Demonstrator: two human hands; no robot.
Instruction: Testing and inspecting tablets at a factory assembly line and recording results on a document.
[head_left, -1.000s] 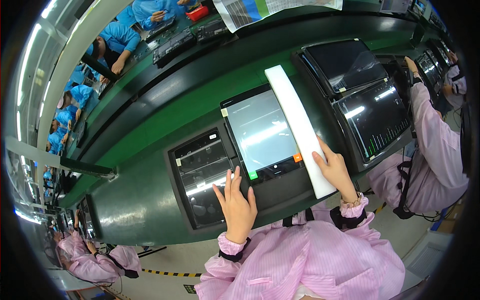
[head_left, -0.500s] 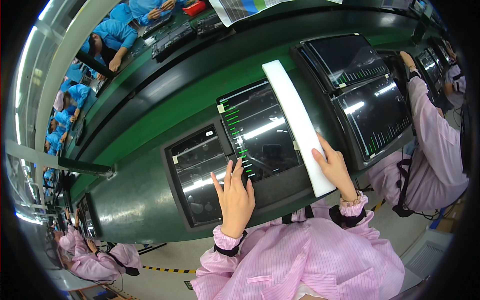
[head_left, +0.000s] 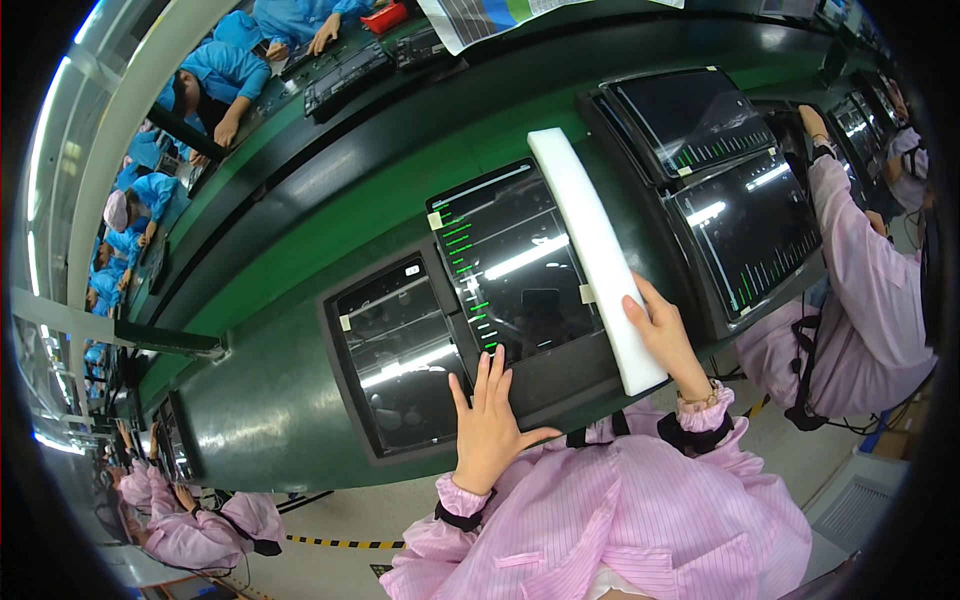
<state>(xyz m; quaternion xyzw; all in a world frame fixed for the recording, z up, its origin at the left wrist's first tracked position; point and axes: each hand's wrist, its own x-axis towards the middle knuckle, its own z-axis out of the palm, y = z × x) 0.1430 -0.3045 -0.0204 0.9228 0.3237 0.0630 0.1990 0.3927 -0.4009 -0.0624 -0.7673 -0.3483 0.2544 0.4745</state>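
A tablet-like screen panel with a column of green and white marks lies in front of me, its near end in a black foam tray. A second, dark panel sits in the tray's left part. My left hand is open, fingers spread, its fingertips at the lit panel's near left corner. Along that panel's right side a long white foam strip stretches away from me. My right hand grips the strip's right edge near its close end, thumb over it; its other fingers are partly hidden.
To the right, a black tray holds two more panels, one farther and one nearer. A co-worker's pink sleeve reaches past them. A raised dark ledge runs behind the green bench, with blue-clad people beyond.
My left hand has drawn back toward me and slightly right, its thumb now spread out. The tray, lit panel and white foam strip have shifted slightly; the right hand keeps its grip.
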